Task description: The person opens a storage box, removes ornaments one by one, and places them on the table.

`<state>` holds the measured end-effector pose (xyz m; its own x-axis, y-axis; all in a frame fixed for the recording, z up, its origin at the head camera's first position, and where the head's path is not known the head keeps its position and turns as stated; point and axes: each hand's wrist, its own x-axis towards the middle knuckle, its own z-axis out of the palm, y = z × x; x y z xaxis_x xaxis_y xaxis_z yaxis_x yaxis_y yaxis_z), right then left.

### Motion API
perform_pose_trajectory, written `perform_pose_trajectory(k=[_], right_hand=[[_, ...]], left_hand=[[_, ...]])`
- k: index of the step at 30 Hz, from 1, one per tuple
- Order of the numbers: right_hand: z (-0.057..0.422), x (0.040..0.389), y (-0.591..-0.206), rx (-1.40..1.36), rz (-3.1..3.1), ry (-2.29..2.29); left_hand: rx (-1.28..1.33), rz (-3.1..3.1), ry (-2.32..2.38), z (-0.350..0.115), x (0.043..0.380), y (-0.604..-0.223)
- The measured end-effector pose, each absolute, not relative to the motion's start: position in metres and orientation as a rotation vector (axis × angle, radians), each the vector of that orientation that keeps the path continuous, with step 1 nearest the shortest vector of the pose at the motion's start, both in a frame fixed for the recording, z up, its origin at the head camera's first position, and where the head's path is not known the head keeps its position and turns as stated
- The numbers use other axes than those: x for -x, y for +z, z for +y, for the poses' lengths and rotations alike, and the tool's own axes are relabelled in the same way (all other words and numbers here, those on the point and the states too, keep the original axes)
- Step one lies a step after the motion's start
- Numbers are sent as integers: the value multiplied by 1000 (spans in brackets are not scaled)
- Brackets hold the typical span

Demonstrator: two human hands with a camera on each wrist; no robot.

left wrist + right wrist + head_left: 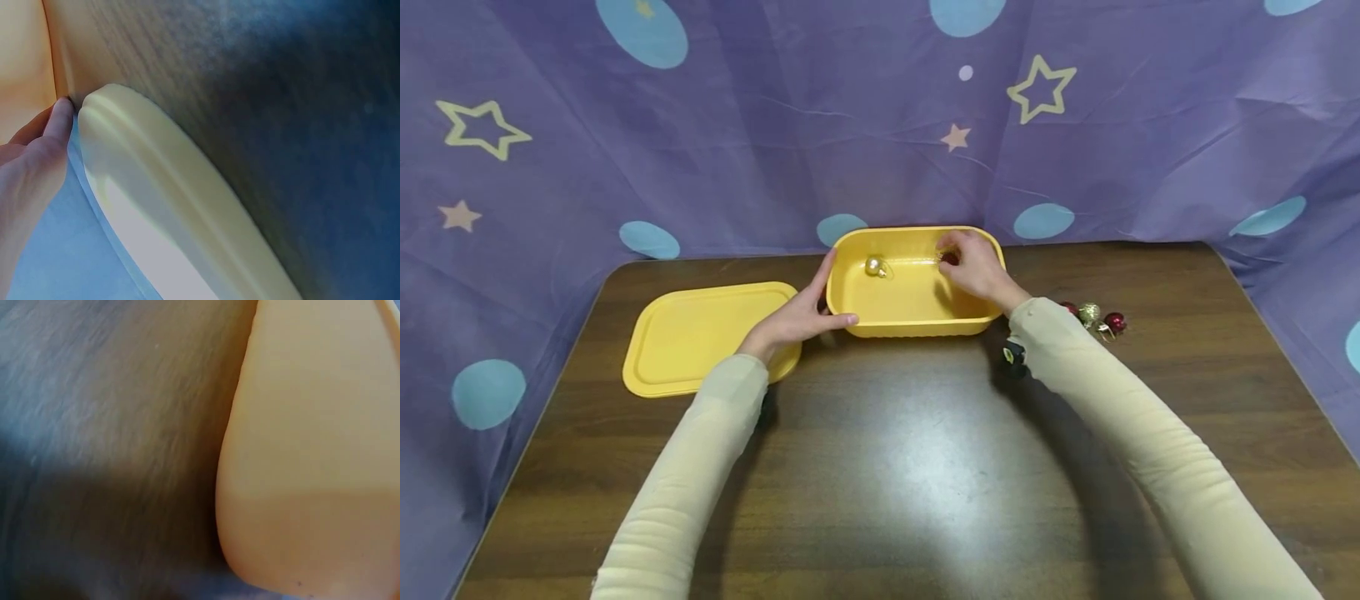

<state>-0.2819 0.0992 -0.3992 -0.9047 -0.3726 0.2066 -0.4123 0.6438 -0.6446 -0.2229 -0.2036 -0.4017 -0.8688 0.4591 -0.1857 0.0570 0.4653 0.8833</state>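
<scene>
A yellow plastic box (917, 329) stands at the back of the table. My left hand (799, 317) rests against its left side, fingers along the wall and thumb at the front corner. In the left wrist view the fingertips (61, 112) touch the box wall (25, 56). Inside the box, my right hand (977, 267) pinches a dark red Christmas ball (951, 259), mostly covered by the fingers. A gold Christmas ball (874, 266) with a string loop lies in the box's left part. The right wrist view shows only the box's outer wall (306, 444) and the table.
The yellow lid (707, 333) lies flat left of the box, partly under the left wrist. Right of the box, beyond the right sleeve, are a gold ball (1089, 313), a red ball (1116, 322) and another partly hidden red one. A purple curtain (880, 125) hangs behind the table.
</scene>
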Motion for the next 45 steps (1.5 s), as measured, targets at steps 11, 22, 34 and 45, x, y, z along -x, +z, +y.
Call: perform_pose_trajectory(k=[11, 22, 34, 45], right_hand=[[92, 280, -404, -621, -2946, 1328], [74, 282, -407, -580, -2985, 1437], [57, 276, -408, -737, -2939, 1496], [56, 278, -408, -844, -2962, 1564]], left_hand=[[-462, 2337, 1349, -200, 225, -401], [-414, 2316, 1363, -198, 223, -401], [-398, 2283, 1398, -200, 223, -404], [-381, 2287, 1403, -201, 222, -401]])
